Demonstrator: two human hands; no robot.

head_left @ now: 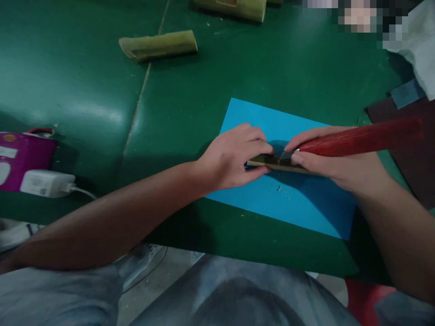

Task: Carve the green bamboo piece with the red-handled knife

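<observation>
Over a blue sheet on the table, my left hand is closed on one end of a narrow bamboo strip, thumb below and fingers above. My right hand grips a carving knife with a long red handle that slants up to the right. Its short metal blade touches the top face of the strip, close to my left fingertips. The strip's right end is partly hidden by my right hand. A few small shavings lie on the sheet below the strip.
Cut bamboo pieces lie ahead, one at far left and a thicker tube at the top edge. A purple power block with a white charger and cable stands left. A dark brown mat lies right; another person is beyond it.
</observation>
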